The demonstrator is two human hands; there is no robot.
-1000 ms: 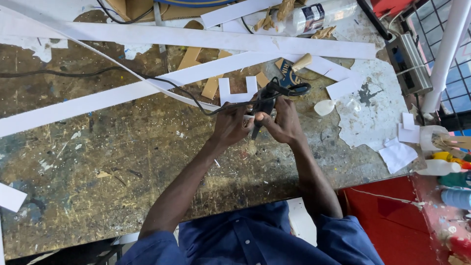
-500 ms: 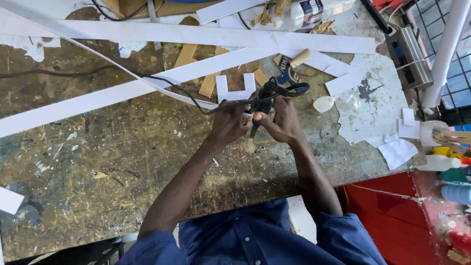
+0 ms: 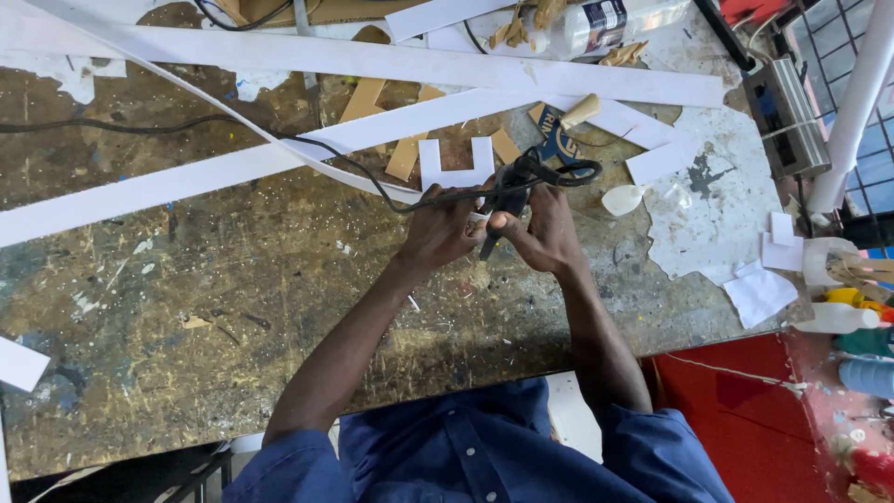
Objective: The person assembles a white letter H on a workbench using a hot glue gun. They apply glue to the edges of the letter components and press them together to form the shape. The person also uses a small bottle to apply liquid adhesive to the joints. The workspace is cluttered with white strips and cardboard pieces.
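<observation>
A black corded hand tool [image 3: 510, 191], probably a glue gun, is grasped by the right hand [image 3: 545, 233] above the paint-spattered wooden workbench [image 3: 233, 307], its long axis tilted away from the body. The left hand [image 3: 445, 233], pressed alongside, seems closed on it too.

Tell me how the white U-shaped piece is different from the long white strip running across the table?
The white U-shaped piece is short and blocky, with a notch cut in its top; the long white strip is thin, plain and reaches across much of the table. The U-shaped piece lies just beyond the left hand and right hand; the strip stretches far off to the side. Both are flat and white.
</observation>
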